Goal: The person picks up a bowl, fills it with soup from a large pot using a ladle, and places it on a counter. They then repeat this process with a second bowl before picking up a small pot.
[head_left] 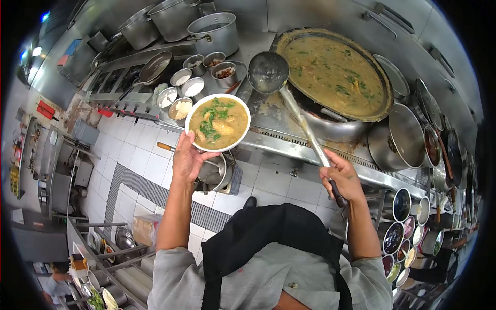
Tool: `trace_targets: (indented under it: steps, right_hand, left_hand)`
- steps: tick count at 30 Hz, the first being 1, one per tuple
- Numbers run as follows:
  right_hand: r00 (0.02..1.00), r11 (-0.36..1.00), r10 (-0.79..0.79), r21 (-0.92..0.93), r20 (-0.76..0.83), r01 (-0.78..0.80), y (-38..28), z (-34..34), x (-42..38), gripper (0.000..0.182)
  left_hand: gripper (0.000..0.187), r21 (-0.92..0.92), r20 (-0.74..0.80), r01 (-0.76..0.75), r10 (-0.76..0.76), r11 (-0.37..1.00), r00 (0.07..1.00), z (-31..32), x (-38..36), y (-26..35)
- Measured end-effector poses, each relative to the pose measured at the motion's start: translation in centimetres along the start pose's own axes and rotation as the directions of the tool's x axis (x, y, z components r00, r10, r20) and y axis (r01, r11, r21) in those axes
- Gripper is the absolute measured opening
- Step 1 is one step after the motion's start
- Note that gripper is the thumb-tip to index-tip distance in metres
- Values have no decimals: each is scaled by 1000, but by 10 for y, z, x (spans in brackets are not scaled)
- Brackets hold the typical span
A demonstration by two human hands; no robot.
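Observation:
A white bowl (188, 120) of yellowish soup (227, 114) with green leaves and chunks rests in my left hand (190, 157), fingers under its rim. My right hand (341, 176) is wrapped round the dark handle of a long metal ladle (268, 72). The ladle's bowl is above the steel counter, at the left rim of a wide pan (382, 111). That pan holds greenish-yellow stew (330, 67) with leaves in it.
Small metal cups of ingredients (225, 74) stand behind the white bowl. Large pots (214, 33) and a burner range with a frying pan (156, 67) are at the back left. An empty pot (398, 137) sits right. Below is a pot (214, 173); a person (56, 285) is lower left.

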State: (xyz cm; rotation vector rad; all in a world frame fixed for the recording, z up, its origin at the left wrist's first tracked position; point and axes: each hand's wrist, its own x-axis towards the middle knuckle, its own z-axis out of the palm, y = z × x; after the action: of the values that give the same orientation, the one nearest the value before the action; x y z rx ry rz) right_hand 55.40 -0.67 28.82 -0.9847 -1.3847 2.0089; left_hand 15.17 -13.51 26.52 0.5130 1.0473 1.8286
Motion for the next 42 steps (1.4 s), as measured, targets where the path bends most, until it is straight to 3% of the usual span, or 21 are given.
trace_targets:
  steps: [4,7,10,14,17,21,22,26,30,33,34,36,37,39,41,42]
  right_hand:
    - [994,933,-37,-360,-104,-2,53,18,36,66]
    - [950,634,-297,-764,-99,118,117,19,80,66]
    - [917,357,-385,-933,-108,40,153,31,111,63]
    - [924,251,-271,-946,-271,-204,155,64,136,58]
    - [898,296,-309,-929,-314,-223,170,65,158,59]
    - [910,345,-217,-900,-353,-267,150,78,143,69]
    - [909,379,-168,-876,-382,-298,153,75,139,79]
    - [880,478,-244,-840,-408,-257,166,65,94,81]
    - [705,614,-340,-715,-622,-335,188,66,15,76]
    - [633,737,-276,-582,-723,-343,268,59,-47,70]
    - [606,721,-287,-584,-742,-374,301,62,-71,67]
    - [507,728,-286,-528,-813,-437,335,93,-122,61]
    - [442,801,-107,-340,-891,-492,347,109,-148,61]
    - [377,820,-42,-247,-925,-516,346,153,-214,59]
    - [217,818,-197,-282,-956,-501,406,189,-248,56]
    - [133,848,-142,-190,-981,-495,407,206,-278,54]
  left_hand:
    - [50,35,25,17,-18,999,1000,-16,9,10]
    - [49,48,88,63,-67,997,994,-23,21,13]
    - [49,52,122,113,-119,992,985,-30,33,14]
    - [44,41,191,139,-145,989,971,-26,53,9]
    - [44,58,280,173,-182,983,943,-23,69,3]
    - [43,89,390,191,-211,978,896,2,76,-1]
    - [43,79,407,230,-242,970,881,9,76,-3]
    - [45,178,534,291,-340,940,774,29,80,-24]
    - [40,213,615,391,-434,895,658,60,56,-51]
    - [42,285,652,428,-501,858,570,66,41,-90]
    - [44,316,664,437,-526,842,532,77,26,-98]
    - [48,405,695,448,-587,797,416,90,0,-114]
    - [54,423,728,437,-585,794,358,94,-14,-124]
    - [59,488,715,445,-636,751,289,105,-47,-145]
    - [61,537,743,475,-658,697,124,109,-67,-154]
    - [62,567,745,474,-665,674,53,117,-88,-169]
